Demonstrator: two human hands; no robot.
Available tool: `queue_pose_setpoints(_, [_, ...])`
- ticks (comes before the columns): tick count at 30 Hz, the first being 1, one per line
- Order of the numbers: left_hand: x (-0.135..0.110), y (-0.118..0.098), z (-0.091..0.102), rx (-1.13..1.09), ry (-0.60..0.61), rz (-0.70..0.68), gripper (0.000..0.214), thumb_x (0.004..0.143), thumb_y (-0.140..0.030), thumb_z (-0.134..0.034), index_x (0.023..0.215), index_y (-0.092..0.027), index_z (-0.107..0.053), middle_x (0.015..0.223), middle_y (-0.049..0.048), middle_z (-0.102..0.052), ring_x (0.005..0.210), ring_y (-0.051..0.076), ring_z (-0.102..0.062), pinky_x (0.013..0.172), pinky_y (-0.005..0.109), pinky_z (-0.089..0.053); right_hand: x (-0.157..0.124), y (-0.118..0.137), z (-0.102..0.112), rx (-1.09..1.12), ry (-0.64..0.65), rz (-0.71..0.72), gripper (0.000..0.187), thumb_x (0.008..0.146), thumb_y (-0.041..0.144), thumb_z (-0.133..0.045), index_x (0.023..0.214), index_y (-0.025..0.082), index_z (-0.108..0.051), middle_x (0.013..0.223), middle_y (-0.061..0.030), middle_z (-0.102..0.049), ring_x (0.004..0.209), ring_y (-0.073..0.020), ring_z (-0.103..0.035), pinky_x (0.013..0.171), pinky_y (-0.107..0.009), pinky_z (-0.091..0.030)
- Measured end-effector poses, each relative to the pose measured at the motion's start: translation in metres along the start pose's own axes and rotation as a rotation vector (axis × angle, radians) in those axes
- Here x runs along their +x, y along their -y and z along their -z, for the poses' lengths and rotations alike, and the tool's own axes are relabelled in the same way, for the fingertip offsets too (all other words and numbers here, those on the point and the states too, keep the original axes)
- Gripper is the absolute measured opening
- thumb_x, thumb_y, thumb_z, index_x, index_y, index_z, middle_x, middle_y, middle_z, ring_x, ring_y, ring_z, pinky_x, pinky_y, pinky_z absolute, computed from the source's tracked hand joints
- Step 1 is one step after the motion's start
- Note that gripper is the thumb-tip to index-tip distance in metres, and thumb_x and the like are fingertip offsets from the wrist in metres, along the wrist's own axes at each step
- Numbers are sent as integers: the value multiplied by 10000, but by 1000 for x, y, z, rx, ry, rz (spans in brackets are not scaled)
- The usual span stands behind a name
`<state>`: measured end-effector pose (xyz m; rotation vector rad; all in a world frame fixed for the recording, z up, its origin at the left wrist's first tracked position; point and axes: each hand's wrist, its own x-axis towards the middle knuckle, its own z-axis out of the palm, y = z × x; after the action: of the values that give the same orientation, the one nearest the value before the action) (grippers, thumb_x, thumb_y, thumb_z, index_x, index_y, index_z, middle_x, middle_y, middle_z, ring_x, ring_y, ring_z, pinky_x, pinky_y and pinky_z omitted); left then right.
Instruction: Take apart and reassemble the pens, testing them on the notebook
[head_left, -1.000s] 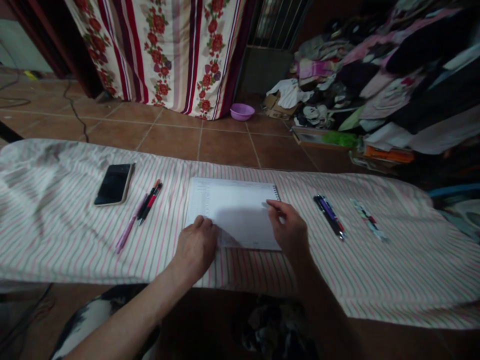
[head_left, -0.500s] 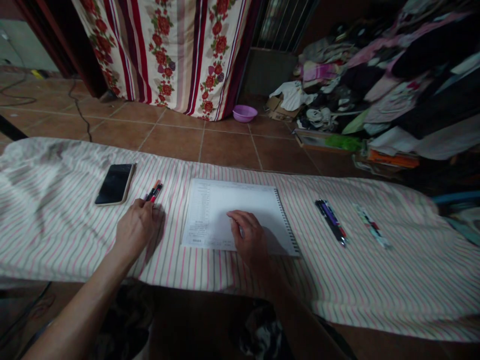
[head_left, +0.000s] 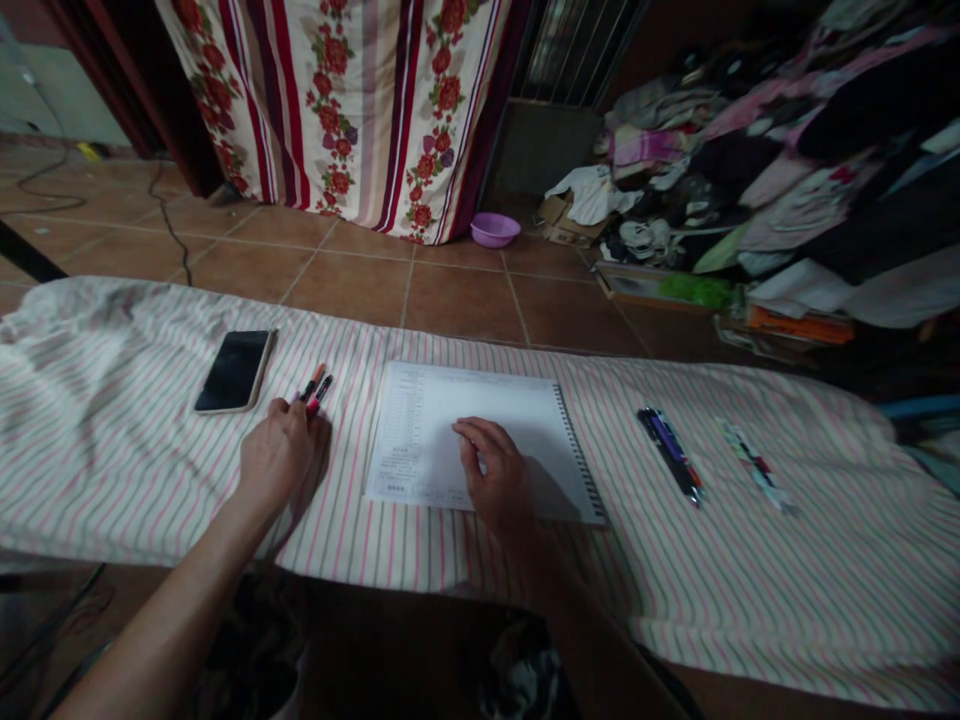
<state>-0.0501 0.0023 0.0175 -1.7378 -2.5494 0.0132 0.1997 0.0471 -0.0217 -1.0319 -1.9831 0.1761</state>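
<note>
My left hand (head_left: 277, 450) is on the striped cloth, its fingers closed around the lower ends of a few slim pens (head_left: 320, 392) with black, orange and red parts. The pens' far ends fan out slightly beyond the fingertips. A spiral notebook (head_left: 442, 400) lies open at a mostly white page, with printed text along its left side and the coil on the right. Over its lower middle rests my right hand (head_left: 499, 475), fingers loosely bent, a small gap between thumb and forefinger, nothing visible in it.
A dark-screened phone (head_left: 236, 370) lies left of the pens. Right of the notebook are dark and purple pens (head_left: 670, 455) and a paler group of pens (head_left: 759, 467). Beyond the cloth-covered surface (head_left: 480, 555) are a purple basin (head_left: 495, 230), a floral curtain (head_left: 360, 110) and piled clothes (head_left: 750, 170).
The pens in my left hand have spread apart a little at their far ends. My right hand stays on the notebook. The whole view has shifted slightly.
</note>
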Motion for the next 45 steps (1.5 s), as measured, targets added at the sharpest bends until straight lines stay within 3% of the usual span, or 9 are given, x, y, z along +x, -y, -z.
queue_pose_setpoints(9, [1,-13,-4,-56,-41,25,379,890,-360,-289,1030,-104,-531,903,141,-627,743,281,-632,536,323,-393,1,-8,2,72,-29,-68,234,854,163,-431,961,201,-635,952,-76,-649,912,-169,-609,835,-323,-512])
queue_pose_setpoints(14, [3,-23,2,-288,-127,40,387,826,-258,-405,1181,-126,-481,997,132,-637,796,254,-629,602,314,-421,1,-9,3,129,-41,-113,235,850,175,-431,966,197,-634,949,-84,-649,913,-172,-608,816,-325,-518])
queue_pose_setpoints(17, [5,-36,4,-710,-121,68,268,772,-286,-509,974,-131,-591,811,72,-646,670,189,-608,595,282,-431,2,-6,3,195,-21,-183,229,845,184,-438,966,181,-632,955,-93,-650,902,-170,-609,762,-303,-528])
queue_pose_setpoints(21, [1,-65,9,-1672,182,164,135,695,-226,-633,772,-124,-590,611,-3,-590,489,85,-526,450,178,-397,2,0,3,411,47,-398,231,839,233,-466,1010,184,-614,895,-71,-674,740,-139,-627,666,-273,-524])
queue_pose_setpoints(23, [-4,-80,12,-1929,327,266,51,688,-113,-634,723,-102,-600,606,8,-607,514,71,-564,499,148,-446,3,3,2,583,82,-544,229,829,276,-492,997,180,-615,804,-50,-681,626,-117,-609,615,-261,-515])
queue_pose_setpoints(26, [-10,-99,13,-2141,411,463,97,725,-7,-565,687,-87,-607,646,31,-637,591,92,-634,595,155,-518,6,7,3,803,106,-724,219,767,321,-568,909,169,-639,719,-33,-677,552,-105,-584,530,-239,-488])
queue_pose_setpoints(29, [-13,-113,10,-2252,413,529,161,745,39,-527,685,-88,-607,654,35,-647,625,108,-659,648,167,-546,11,9,6,950,101,-834,232,690,324,-647,861,167,-650,719,-28,-680,555,-105,-584,515,-232,-474])
queue_pose_setpoints(36, [-20,-128,7,-2286,436,498,185,749,70,-508,717,-88,-601,683,54,-664,635,125,-673,661,170,-557,12,9,11,1147,13,-1012,209,627,324,-725,764,178,-667,734,-11,-681,590,-74,-557,552,-197,-454])
queue_pose_setpoints(45, [-26,-134,10,-2180,398,465,169,741,54,-540,770,-98,-607,667,57,-678,670,145,-687,642,167,-557,11,9,8,1176,-115,-1141,307,595,412,-743,770,172,-662,716,-20,-675,593,-82,-552,487,-170,-418])
